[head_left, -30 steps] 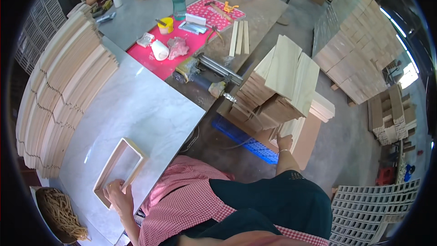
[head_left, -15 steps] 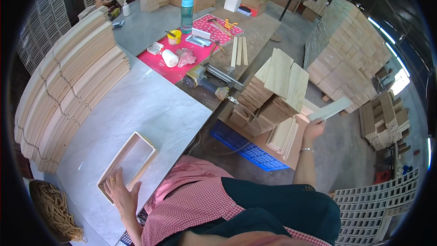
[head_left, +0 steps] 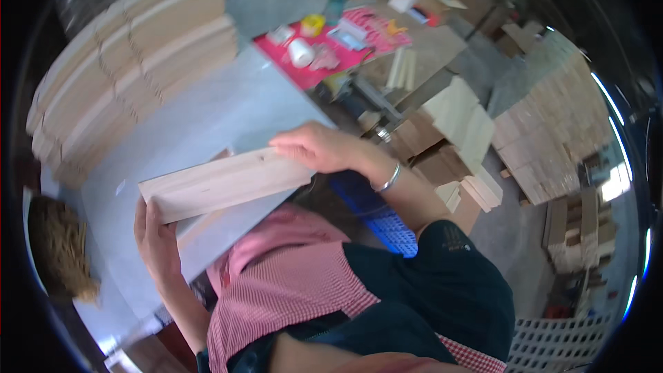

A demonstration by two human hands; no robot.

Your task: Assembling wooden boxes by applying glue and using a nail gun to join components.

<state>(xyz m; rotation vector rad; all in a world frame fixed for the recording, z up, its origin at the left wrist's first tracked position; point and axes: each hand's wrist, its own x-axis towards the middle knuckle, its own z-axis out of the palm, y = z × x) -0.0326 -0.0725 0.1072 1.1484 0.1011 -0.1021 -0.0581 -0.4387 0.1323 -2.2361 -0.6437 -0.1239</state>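
Note:
A pale, flat wooden board [head_left: 221,183] spans the space between my two hands over the light marbled table [head_left: 207,114]. My right hand [head_left: 319,146] is closed on the board's right end, fingers over its top edge. At the other end my left hand [head_left: 157,238] grips the lower left corner, thumb against the face and fingers behind. Underneath, the rectangular wooden frame [head_left: 197,226] lies on the table, mostly covered by the board. Whether board and frame touch I cannot tell; the picture is blurred.
Tall bundles of wooden slats [head_left: 138,62] stand along the table's left side. A basket of wood strips [head_left: 62,249] sits at the left edge. Board stacks [head_left: 452,121] rise at my right above a blue crate [head_left: 387,224]. A teal bottle [head_left: 338,0] stands farther back.
My right hand has swung the board from the far right to the table. My left hand has left the frame and now grips the board's other end. The view has shifted.

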